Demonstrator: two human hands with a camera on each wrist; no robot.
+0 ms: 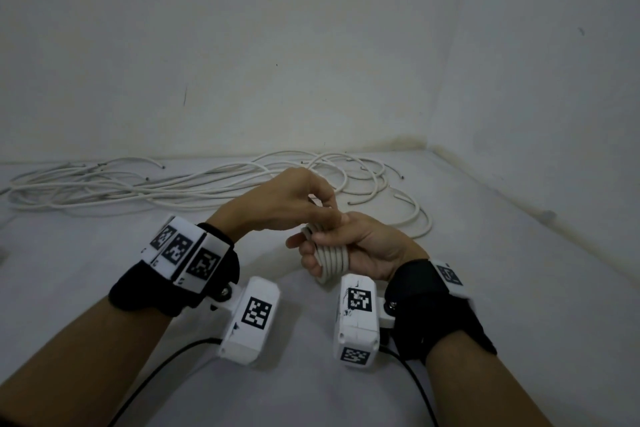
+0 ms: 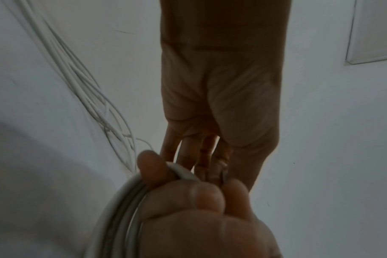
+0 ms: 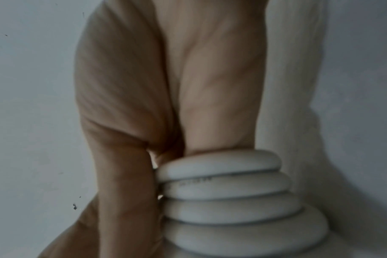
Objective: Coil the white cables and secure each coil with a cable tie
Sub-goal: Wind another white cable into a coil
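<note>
While the right hand wears the stacked white coil, left hand fingers pinch its top.

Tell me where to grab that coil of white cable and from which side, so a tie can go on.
Grip the coil across its stacked turns, where the right hand already wraps it, coming from the right side. The loops lie side by side there, so one grip probably keeps them together. The left hand pinches at the coil's top, likely the loose end. That leaves the lower arc free for a tie.
</note>
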